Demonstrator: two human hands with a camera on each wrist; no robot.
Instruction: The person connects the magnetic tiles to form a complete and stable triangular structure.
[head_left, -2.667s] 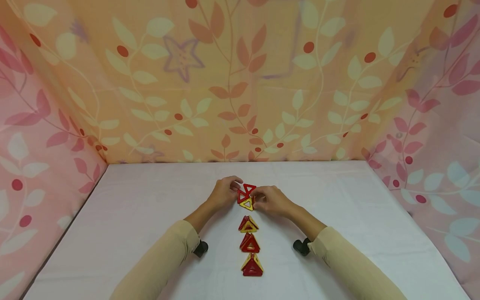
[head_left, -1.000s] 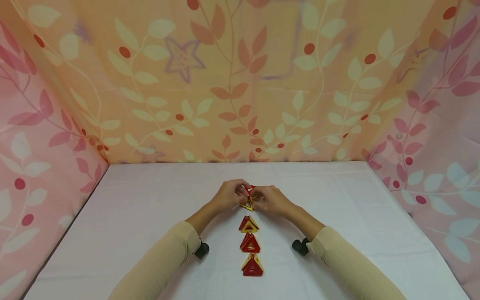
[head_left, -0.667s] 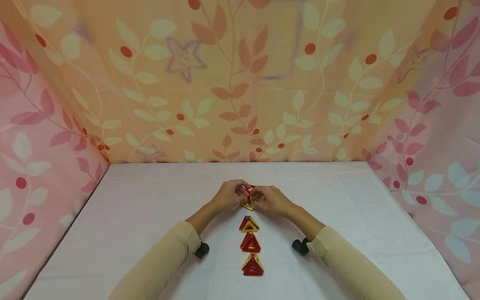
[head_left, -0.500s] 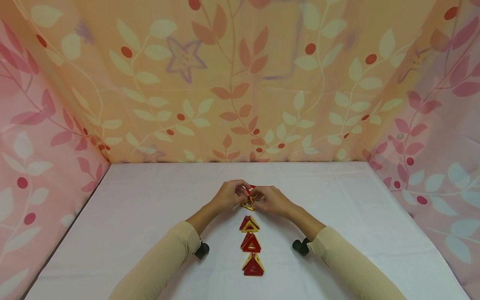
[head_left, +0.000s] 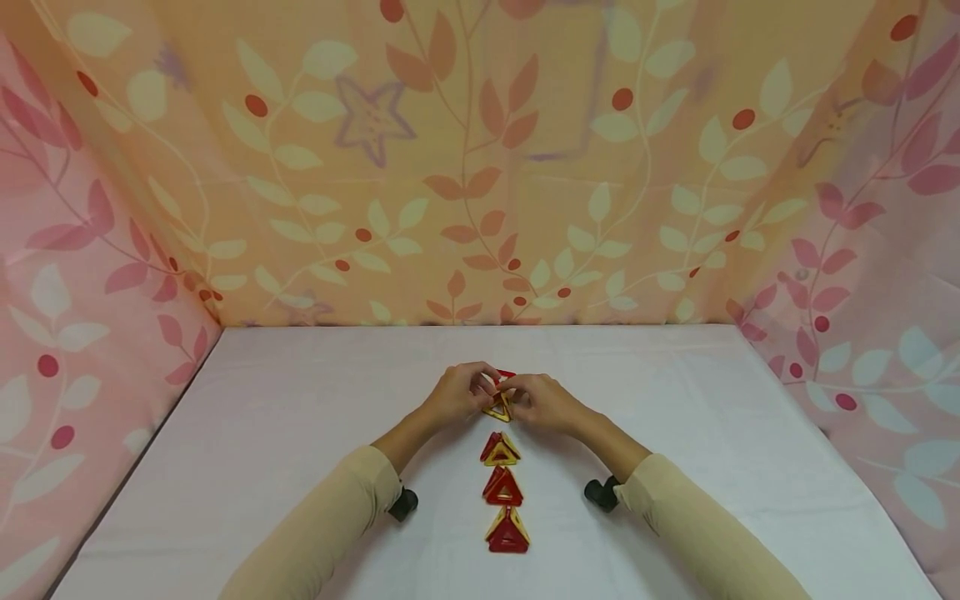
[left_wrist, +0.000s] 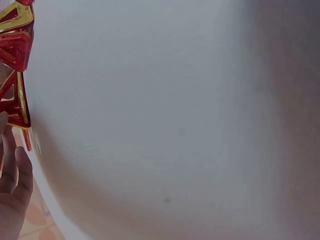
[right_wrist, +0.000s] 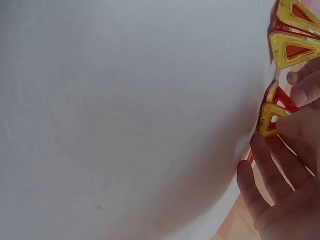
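Observation:
At the far end of the row, both hands work on a cluster of red and yellow magnetic triangle tiles [head_left: 498, 409]. My left hand [head_left: 459, 392] holds its left side with thumb and fingers. My right hand [head_left: 551, 402] pinches the tiles from the right. A red triangle tile [head_left: 506, 374] shows just beyond the fingertips; the cluster's middle is hidden by fingers. The left wrist view catches a red tile [left_wrist: 19, 102] standing on edge above the curled fingers [left_wrist: 24, 175]. In the right wrist view, a yellow tile [right_wrist: 270, 120] leans by the thumb, with other fingers spread below it.
Nearer the body, three small pyramids line up: one red and yellow [head_left: 500, 450], one mostly red [head_left: 502, 487], one red-fronted with yellow sides [head_left: 508, 532]. A white cloth [head_left: 300, 392] covers the table. Floral curtains [head_left: 480, 208] enclose the back and sides.
Since the earliest frame, my left hand has moved right onto the cluster. The splayed red tiles have been drawn up together between the hands. The three pyramids have stayed put.

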